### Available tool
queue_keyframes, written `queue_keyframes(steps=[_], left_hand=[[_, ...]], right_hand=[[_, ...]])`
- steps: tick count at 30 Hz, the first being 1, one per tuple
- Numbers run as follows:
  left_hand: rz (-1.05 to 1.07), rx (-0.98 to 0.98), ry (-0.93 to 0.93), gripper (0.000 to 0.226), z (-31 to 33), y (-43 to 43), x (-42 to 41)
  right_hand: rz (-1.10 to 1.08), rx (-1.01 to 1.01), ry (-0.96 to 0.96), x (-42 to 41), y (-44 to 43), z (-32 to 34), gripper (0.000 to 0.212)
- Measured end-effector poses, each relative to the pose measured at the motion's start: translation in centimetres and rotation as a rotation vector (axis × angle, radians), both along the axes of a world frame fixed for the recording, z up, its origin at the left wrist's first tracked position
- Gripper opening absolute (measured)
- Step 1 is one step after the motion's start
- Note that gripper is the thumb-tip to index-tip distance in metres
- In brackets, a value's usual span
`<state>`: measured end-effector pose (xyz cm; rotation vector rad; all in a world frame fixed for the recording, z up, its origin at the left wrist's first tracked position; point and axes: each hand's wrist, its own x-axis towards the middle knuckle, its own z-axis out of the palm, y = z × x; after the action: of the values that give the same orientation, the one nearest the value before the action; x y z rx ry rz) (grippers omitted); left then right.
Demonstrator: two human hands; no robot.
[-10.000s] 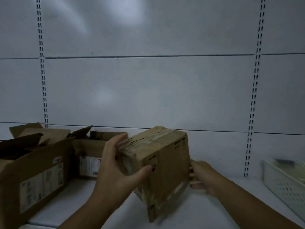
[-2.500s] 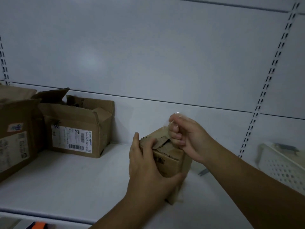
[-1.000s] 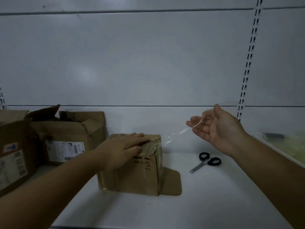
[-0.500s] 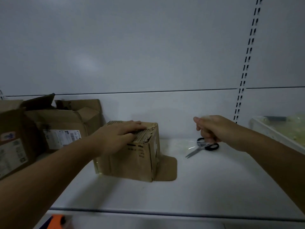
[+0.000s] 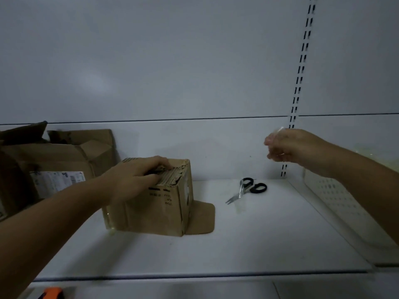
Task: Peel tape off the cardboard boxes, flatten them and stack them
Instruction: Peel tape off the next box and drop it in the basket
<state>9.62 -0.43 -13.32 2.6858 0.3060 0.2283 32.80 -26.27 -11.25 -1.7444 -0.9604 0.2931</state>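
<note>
A small brown cardboard box (image 5: 155,210) stands on the white shelf (image 5: 248,240), one flap lying flat on the shelf at its right. My left hand (image 5: 136,175) rests palm-down on the box's top, fingers over its torn top edge. My right hand (image 5: 287,147) is raised well to the right of the box, blurred, fingers curled round a strip of clear tape (image 5: 278,130) that shows faintly above the knuckles. Two larger open cardboard boxes (image 5: 60,160) with white labels stand at the left against the back wall.
Black-handled scissors (image 5: 248,189) lie on the shelf right of the small box. A white perforated basket (image 5: 336,201) stands at the right end. The shelf's front edge runs below, with an orange object (image 5: 51,292) beneath it at the lower left.
My right hand has pulled the clear tape free of the small box and risen to the right. My left hand has stayed on the box's top. The box has not moved.
</note>
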Motion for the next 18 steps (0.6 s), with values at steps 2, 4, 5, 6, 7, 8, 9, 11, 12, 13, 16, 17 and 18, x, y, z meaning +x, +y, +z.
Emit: queue_keyframes(steps=[2, 4, 5, 6, 7, 8, 9, 11, 12, 13, 16, 17, 18], left_hand=[[-0.003, -0.012, 0.023, 0.023, 0.5, 0.0, 0.1], [0.019, 0.063, -0.092, 0.031, 1.6, -0.8, 0.3], [0.01, 0.081, -0.218, 0.034, 2.2, -1.8, 0.6], [-0.006, 0.038, -0.339, 0.034, 2.8, -3.1, 1.0], [-0.023, -0.035, -0.419, 0.034, 3.2, -4.5, 1.6], [-0.049, -0.095, -0.452, 0.036, 3.4, -6.0, 2.4], [-0.07, -0.114, -0.433, 0.047, 3.5, -7.6, 3.4], [-0.084, -0.101, -0.307, 0.078, 3.2, -10.4, 5.9], [-0.094, -0.126, -0.268, 0.083, 3.0, -11.4, 7.0], [-0.11, -0.219, -0.267, 0.076, 2.8, -12.0, 8.1], [-0.172, -0.595, -0.358, 0.024, 2.6, -12.9, 10.0], [-0.183, -0.646, -0.388, 0.019, 2.6, -13.2, 10.4], [-0.194, -0.69, -0.412, 0.02, 2.7, -13.5, 10.7]], right_hand=[[0.056, 0.13, 0.18, -0.1, -0.6, 0.8, 0.032], [0.123, 0.227, 0.306, -0.4, -0.9, 1.7, 0.035], [0.156, 0.276, 0.36, -0.7, -0.9, 2.2, 0.035], [0.181, 0.323, 0.409, -1.0, -0.9, 2.6, 0.036], [0.2, 0.368, 0.454, -1.3, -0.9, 3.1, 0.037], [0.214, 0.406, 0.49, -1.8, -0.8, 3.5, 0.038], [0.23, 0.438, 0.515, -2.2, -0.8, 3.9, 0.038], [0.275, 0.476, 0.54, -3.1, -1.0, 4.5, 0.037], [0.296, 0.485, 0.543, -3.5, -1.3, 4.7, 0.036], [0.307, 0.489, 0.536, -3.7, -1.6, 4.9, 0.036], [0.254, 0.473, 0.457, -3.4, -3.6, 5.2, 0.034], [0.212, 0.452, 0.412, -3.1, -4.5, 5.1, 0.032], [0.168, 0.421, 0.369, -2.7, -5.5, 5.0, 0.029]])
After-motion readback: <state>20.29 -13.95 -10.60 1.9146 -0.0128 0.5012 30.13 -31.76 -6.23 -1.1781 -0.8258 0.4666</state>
